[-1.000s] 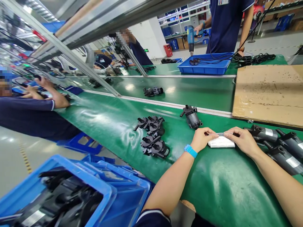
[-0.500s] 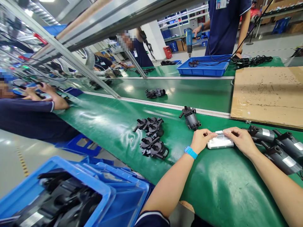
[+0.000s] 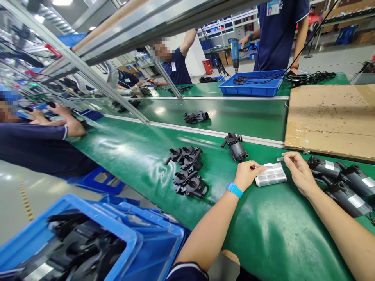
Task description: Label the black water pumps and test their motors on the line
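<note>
My left hand [image 3: 248, 175], with a blue band at the wrist, pinches the left edge of a stack of silver-white label sheets [image 3: 272, 174] on the green bench. Between the thumb and fingers of my right hand [image 3: 299, 170] is a small pale label [image 3: 280, 159], held apart from the stack at its upper right. A black pump [image 3: 236, 147] with a pipe stub stands just beyond my left hand. Right of my right hand lie several black pumps [image 3: 348, 195] bearing white labels.
Several black pumps [image 3: 190, 171] cluster left on the bench. A blue crate [image 3: 131, 238] of black parts stands at lower left. Cardboard [image 3: 331, 113] lies at the right. Across the line, a co-worker holds a heat gun [image 3: 235, 52] over a blue tray [image 3: 250, 90]. Another co-worker sits at left.
My right hand has moved away from the sheets to the right, with a label peeled off in its fingers. The stack tilts more toward view. Black parts on the middle strip shifted right.
</note>
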`<state>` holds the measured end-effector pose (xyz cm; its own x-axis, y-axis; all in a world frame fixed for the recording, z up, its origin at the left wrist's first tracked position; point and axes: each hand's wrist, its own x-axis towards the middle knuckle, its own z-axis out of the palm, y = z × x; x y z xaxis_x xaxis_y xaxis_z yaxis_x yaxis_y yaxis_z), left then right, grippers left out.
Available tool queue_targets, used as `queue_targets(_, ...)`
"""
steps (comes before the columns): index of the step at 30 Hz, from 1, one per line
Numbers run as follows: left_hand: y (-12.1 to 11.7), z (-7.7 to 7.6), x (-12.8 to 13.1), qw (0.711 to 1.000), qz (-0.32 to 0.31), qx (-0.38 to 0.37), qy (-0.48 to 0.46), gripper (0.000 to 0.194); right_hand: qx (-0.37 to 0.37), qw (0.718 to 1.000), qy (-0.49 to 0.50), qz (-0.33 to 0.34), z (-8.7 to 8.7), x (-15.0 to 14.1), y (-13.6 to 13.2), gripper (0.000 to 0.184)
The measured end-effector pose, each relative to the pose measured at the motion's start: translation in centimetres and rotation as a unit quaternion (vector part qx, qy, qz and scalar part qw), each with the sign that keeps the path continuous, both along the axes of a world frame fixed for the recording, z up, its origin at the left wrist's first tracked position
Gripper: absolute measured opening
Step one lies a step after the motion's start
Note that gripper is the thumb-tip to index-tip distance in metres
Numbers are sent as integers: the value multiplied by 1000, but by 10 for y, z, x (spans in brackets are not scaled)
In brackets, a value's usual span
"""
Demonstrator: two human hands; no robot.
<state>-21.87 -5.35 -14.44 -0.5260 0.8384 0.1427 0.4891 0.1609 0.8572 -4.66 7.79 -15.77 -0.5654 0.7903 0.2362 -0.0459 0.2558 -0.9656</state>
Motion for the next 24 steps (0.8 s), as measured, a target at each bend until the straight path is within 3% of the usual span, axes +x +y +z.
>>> queue_targets(6, -12, 25, -11, 981, 92, 52, 164, 36, 17, 999, 34, -12, 9, -4, -11, 32)
queue_targets(11, -12, 39, -34, 967, 67, 67, 236, 9, 37, 996, 63, -46, 20, -1, -15, 26)
queue_targets(15, -23, 59, -32, 953, 106, 107, 264, 16, 62, 991, 100, -70, 41, 2, -22, 27)
queue_targets(20, -38, 94, 6, 943, 108, 160, 270, 31, 23, 989, 143, 18, 74, 8, -42, 44)
queue_targets(22, -42, 106, 22, 935, 89, 193, 283, 35, -11, 989, 135, 67, 82, 17, -49, 51)
queue_targets(24, -45, 115, 35, 920, 74, 231, 309, 35, -6, 985, 120, 120, 84, 31, -57, 70)
